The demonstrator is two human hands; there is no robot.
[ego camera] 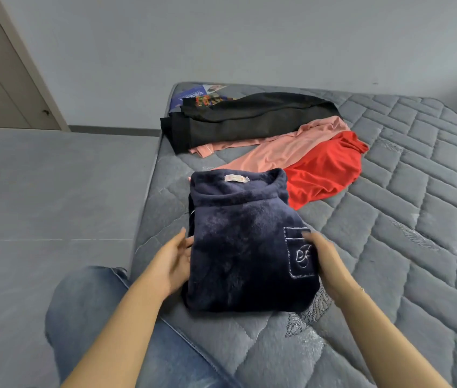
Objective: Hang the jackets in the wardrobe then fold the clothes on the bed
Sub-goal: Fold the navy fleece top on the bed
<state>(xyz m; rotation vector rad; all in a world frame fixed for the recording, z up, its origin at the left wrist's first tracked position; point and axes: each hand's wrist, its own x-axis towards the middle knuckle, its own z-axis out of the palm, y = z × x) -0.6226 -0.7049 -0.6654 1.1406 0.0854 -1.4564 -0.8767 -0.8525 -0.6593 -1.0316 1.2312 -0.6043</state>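
Holding the folded navy fleece top (pixel 245 242) from both sides, you risk the bundle springing open if you lift it: the pile is thick and slippery, and the layers tucked beneath are pressed together only by your palms. It also lies near the bed's (pixel 389 275) left edge, so a careless nudge leftward could tip it to the floor (pixel 39 191).

Your left hand (pixel 172 266) sits against the top's left side, fingers fairly straight, pressing rather than clamping. Your right hand (pixel 324 260) is on its right side beside the stitched pocket (pixel 300 253), fingers curling over the edge; whether that grip truly pinches the cloth I cannot tell, as it is blurred. Both forearms reach in from below, converging on the top.

Just beyond the top lies the red garment (pixel 325 169), touching or overlapping the pink garment (pixel 283 147); farther still, the black garment (pixel 249 119). All three look unfolded.
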